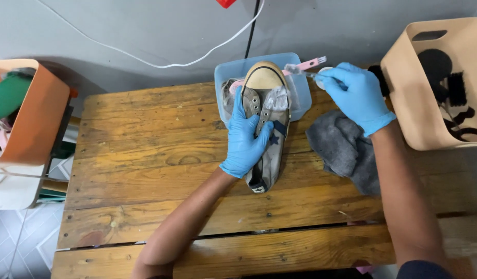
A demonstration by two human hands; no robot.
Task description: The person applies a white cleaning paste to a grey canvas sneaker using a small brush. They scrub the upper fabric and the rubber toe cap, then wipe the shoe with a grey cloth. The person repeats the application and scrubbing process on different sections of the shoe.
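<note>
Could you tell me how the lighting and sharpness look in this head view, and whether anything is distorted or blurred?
Head view: even, soft light, with a dull sheen on the wooden table; a soft shadow behind the orange bin; the table's edges splay from the wide lens; the sneaker and left hand are sharp, the brush by the right hand slightly soft.

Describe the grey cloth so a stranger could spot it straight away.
Start at the wooden table and go to its right side, beside the tan bin. The grey cloth lies crumpled under the right hand, right of the sneaker. It is the only soft, dark grey heap there.
</note>
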